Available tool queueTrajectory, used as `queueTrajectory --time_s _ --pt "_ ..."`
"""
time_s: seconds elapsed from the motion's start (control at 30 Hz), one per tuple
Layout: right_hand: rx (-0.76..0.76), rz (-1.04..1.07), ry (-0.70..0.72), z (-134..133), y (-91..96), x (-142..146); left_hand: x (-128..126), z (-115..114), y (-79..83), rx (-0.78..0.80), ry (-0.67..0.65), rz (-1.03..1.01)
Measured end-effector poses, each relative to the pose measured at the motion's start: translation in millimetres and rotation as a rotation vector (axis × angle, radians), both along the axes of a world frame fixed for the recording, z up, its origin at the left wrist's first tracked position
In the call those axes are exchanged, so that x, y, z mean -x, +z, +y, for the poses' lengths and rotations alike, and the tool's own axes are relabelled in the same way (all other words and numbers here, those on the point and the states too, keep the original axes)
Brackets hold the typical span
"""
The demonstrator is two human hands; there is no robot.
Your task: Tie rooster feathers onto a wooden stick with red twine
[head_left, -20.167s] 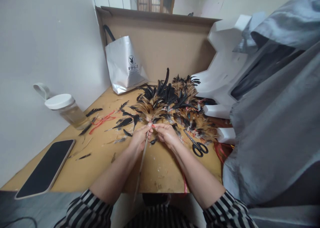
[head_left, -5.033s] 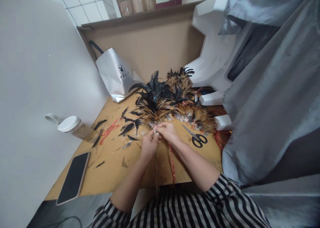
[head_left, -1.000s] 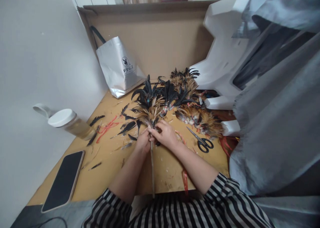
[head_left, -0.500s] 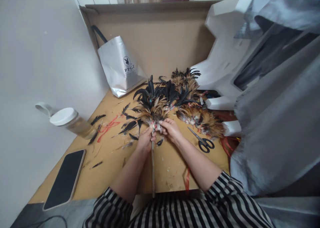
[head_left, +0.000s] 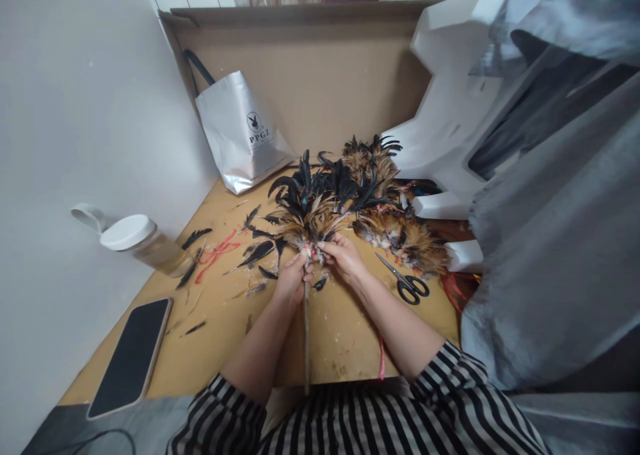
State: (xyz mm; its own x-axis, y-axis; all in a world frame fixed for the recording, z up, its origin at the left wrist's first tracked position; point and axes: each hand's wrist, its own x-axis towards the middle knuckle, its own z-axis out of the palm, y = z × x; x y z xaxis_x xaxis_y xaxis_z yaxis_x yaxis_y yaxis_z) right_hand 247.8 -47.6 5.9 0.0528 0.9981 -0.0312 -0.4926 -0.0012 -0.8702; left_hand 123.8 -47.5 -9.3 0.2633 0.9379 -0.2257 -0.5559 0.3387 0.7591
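- Two hands are meeting at the middle of the table (head_left: 330, 335), and I am reading the bench from the left edge across.
- Far left, a phone (head_left: 131, 356) is lying face up near the table's front corner, well apart from the work, probably parked there to keep it out of the mess.
- Behind it a jar with a white lid (head_left: 143, 242) is lying tilted against the wall, with red cord scraps (head_left: 216, 254) and loose black feathers (head_left: 257, 254) scattered just beside it.
- At the back, a silver bag (head_left: 243, 135) is leaning on the cardboard backing.
- My left hand (head_left: 293, 278) is closing around the top of a thin stick (head_left: 307, 338), which is running down toward my body past the table's front edge; holding it there is steadying the shaft.
- Above that grip, the feather bunch (head_left: 310, 208) is fanning away from me, quills gathered at the stick's top.
- My right hand (head_left: 343, 258) is pinching the base of the bunch, touching the left hand; a red cord (head_left: 381, 362) is trailing beneath that forearm, though I cannot tell whether the fingers are actually holding its end.
- Just right of the hands, more finished-looking feather bundles (head_left: 400, 235) are piling up, and black-handled scissors (head_left: 406, 283) are lying shut within easy reach.
- Far right, grey cloth (head_left: 550, 242) is draping over white foam pieces (head_left: 450, 128).
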Motion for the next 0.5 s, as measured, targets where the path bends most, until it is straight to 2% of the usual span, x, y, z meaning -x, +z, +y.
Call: queueTrajectory --time_s 0.13,0.3,0.5 --pt "0.054 0.045 0.019 -0.2 5.3 -3.6 0.7 0.5 -1.9 -0.01 -0.003 0.007" --pt "0.081 -0.043 0.078 -1.3 5.9 -4.0 0.4 -0.5 -0.2 -0.013 0.001 0.03" --pt "0.104 -0.152 0.027 -2.8 1.7 2.4 -0.6 -2.8 1.1 0.0 -0.022 0.034"
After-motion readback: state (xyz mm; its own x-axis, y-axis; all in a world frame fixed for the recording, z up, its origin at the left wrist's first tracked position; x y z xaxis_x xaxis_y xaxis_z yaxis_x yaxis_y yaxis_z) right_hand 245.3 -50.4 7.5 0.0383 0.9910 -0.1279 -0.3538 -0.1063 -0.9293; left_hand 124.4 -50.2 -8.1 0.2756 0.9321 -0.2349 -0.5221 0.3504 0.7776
